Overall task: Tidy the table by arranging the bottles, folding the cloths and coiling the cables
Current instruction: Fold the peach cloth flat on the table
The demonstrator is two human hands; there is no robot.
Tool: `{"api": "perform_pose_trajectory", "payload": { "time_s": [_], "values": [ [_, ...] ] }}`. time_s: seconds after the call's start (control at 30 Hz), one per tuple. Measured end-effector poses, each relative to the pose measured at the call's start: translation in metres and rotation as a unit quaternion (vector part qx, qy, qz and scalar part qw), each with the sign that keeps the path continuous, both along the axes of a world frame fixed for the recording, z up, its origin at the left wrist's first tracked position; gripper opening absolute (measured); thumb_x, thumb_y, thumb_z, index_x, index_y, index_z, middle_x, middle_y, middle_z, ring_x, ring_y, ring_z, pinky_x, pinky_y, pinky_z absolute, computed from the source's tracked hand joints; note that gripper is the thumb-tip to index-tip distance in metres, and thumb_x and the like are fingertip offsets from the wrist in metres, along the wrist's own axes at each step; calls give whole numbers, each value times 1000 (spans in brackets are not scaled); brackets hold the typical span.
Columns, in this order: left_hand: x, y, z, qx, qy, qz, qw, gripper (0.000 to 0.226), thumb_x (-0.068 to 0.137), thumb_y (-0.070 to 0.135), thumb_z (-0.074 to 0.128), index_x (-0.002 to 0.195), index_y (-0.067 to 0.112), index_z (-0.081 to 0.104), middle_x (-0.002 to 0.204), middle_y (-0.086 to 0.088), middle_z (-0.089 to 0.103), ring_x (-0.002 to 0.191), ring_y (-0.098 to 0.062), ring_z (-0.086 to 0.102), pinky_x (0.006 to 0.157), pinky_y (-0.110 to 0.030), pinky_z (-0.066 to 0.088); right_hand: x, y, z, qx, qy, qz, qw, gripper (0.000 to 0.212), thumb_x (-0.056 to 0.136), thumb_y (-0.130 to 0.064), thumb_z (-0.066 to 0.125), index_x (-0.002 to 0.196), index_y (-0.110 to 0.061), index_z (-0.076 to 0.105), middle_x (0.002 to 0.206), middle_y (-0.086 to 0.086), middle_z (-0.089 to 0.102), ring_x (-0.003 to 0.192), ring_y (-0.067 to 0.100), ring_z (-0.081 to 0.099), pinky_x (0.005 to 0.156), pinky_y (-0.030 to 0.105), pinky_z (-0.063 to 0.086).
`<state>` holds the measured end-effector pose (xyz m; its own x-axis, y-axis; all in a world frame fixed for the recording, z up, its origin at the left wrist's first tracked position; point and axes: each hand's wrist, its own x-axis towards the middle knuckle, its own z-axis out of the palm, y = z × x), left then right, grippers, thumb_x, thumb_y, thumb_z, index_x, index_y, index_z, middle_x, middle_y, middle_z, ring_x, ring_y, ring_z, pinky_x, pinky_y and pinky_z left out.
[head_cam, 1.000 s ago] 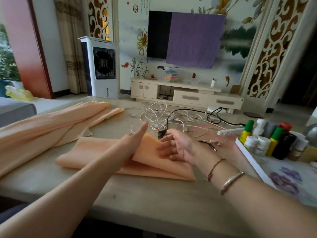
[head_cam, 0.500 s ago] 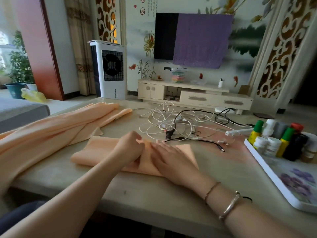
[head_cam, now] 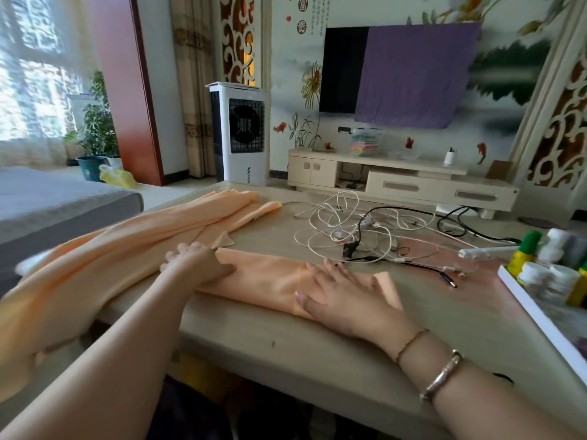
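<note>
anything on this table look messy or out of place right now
Yes. The white and black cables lie in a loose tangle mid-table, uncoiled. The big peach cloth sprawls unfolded, hanging off the table's left edge. Nothing looks spilled or broken.

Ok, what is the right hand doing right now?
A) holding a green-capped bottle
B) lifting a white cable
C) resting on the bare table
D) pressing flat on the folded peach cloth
D: the right hand lies with straight fingers flat on the folded peach cloth, apart from the tangled white and black cables and the green-capped bottle.
</note>
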<state>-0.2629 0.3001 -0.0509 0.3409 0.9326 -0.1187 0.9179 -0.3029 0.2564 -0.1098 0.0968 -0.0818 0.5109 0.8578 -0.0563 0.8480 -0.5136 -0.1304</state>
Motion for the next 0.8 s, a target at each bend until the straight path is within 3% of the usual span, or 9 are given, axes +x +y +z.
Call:
{"api": "perform_pose_trajectory", "payload": {
  "time_s": [0.17, 0.27, 0.37, 0.43, 0.6, 0.67, 0.73, 0.8],
  "values": [
    [0, -13, 9, -17, -5, -46, 999, 74, 89, 53, 55, 145, 9, 35, 151, -14, 33, 137, -33, 31, 112, -41, 28, -6, 0, -1, 10, -13, -9, 1000, 75, 85, -76, 20, 151, -43, 2, 161, -9, -12, 149, 19, -9, 113, 63, 0],
    [2, -26, 23, -34, -154, -53, 986, 57, 93, 33, 56, 140, 5, 41, 141, -15, 46, 128, -29, 45, 102, -32, 37, -9, 0, 0, 11, -10, -12, 1000, 75, 85, -76, 21, 150, -44, 1, 161, -10, -14, 149, 21, -12, 112, 63, -2],
    [0, -37, 37, -144, -391, -51, 908, 22, 91, 28, 60, 108, 13, 58, 102, -7, 65, 90, -21, 64, 70, -30, 56, -9, 0, 4, 15, 15, -14, 1000, 75, 83, -77, 23, 148, -47, 3, 161, -11, -14, 148, 22, -14, 110, 66, -4],
    [1, -49, 46, -244, -493, -61, 833, 11, 88, 25, 67, 91, 16, 61, 84, -3, 67, 72, -14, 65, 53, -24, 55, -9, 0, 4, 22, 14, -8, 1000, 72, 82, -77, 23, 145, -50, 3, 161, -10, -11, 148, 24, -14, 108, 68, -3],
    [23, -76, 48, -354, -552, -139, 742, 16, 85, 17, 71, 98, 20, 63, 84, -4, 70, 64, -10, 68, 58, -28, 58, -14, 1, 3, 43, 8, 0, 999, 65, 86, -71, 25, 144, -47, 9, 162, -6, -1, 149, 26, -6, 108, 67, 4],
    [33, -86, 44, -398, -542, -189, 716, 23, 85, 13, 69, 107, 16, 61, 83, -4, 70, 70, -12, 69, 66, -33, 60, -11, -2, 5, 124, 24, -9, 992, 46, 96, -48, 35, 139, -33, 31, 156, 3, 25, 145, 26, 20, 110, 54, 19],
    [44, -95, 42, -416, -512, -227, 716, 35, 85, 12, 68, 118, 14, 56, 83, -4, 70, 71, -14, 69, 69, -33, 60, -1, -7, 9, 316, 126, -55, 939, 23, 98, -22, 43, 118, -18, 56, 125, 7, 57, 117, 23, 52, 91, 30, 37],
    [55, -103, 40, -424, -473, -248, 731, 43, 86, 14, 69, 124, 13, 49, 81, -5, 69, 68, -17, 69, 63, -30, 60, 14, -17, 20, 461, 268, -142, 834, 17, 97, -14, 46, 100, -13, 63, 100, 11, 63, 86, 19, 58, 71, 24, 42]
  ]
}}
